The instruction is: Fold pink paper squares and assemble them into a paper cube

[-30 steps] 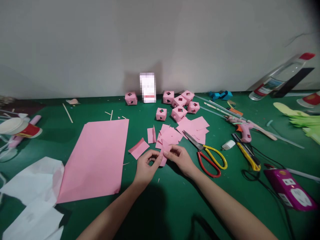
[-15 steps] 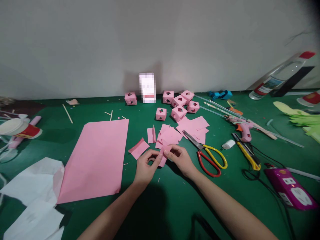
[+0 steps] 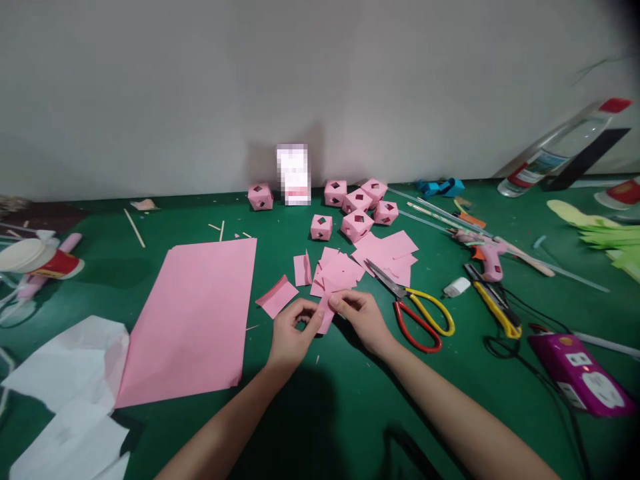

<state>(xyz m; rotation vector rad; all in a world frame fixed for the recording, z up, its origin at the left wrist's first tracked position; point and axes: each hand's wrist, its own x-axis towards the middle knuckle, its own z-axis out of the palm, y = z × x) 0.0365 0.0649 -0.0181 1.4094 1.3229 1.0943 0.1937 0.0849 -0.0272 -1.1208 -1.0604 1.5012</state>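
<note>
A small piece of pink paper (image 3: pixel 326 316) is pinched between my two hands, just above the green table. My left hand (image 3: pixel 295 333) grips its left edge with thumb and fingers closed. On the other side, my right hand (image 3: pixel 363 317) has thumb and forefinger pressed on its upper right part. Just beyond lies a loose pile of cut pink paper pieces (image 3: pixel 337 268). Two folded pieces rest near my left hand: one creased strip (image 3: pixel 278 297) and one with a raised flap (image 3: pixel 302 269). Scissors (image 3: pixel 410 300) with red and yellow handles lie right of my right hand.
Several pink paper cubes (image 3: pixel 357 227) with diamond-shaped holes stand toward the wall. Large pink sheets (image 3: pixel 193 320) lie left, beside crumpled white paper (image 3: pixel 75 367). To the right are a glue gun (image 3: pixel 493 260), a utility knife (image 3: pixel 495 307), a purple power strip (image 3: pixel 580 373) and a bottle (image 3: pixel 555 157).
The thumb and fingers of my right hand have shifted slightly on the pink paper. My left hand keeps its grip; the things on the table stay where they were.
</note>
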